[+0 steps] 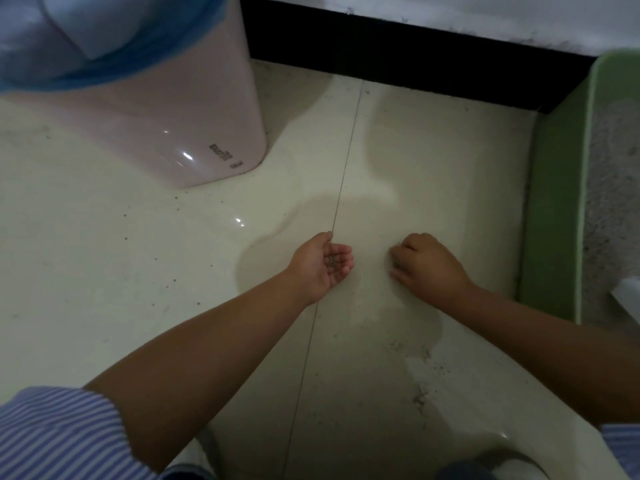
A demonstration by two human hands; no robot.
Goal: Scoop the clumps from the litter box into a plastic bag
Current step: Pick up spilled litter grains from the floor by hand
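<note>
The left hand (320, 263) is cupped palm-up with a few small grey litter grains (331, 260) in its palm, and the right hand (424, 266) lies knuckles-up, fingers curled to the glossy cream floor tile (173, 271). Right of both hands stands the green plastic litter box (554, 202) of pale grey litter, and far left of that box the pink bin with a blue plastic bag (114, 67).

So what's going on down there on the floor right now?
A person is picking stray litter grains off the tile floor by hand. The left hand is cupped palm up with a few grains in it, while the right hand pinches at the floor beside the green litter box. A pink bin lined with a blue bag stands nearby.
</note>
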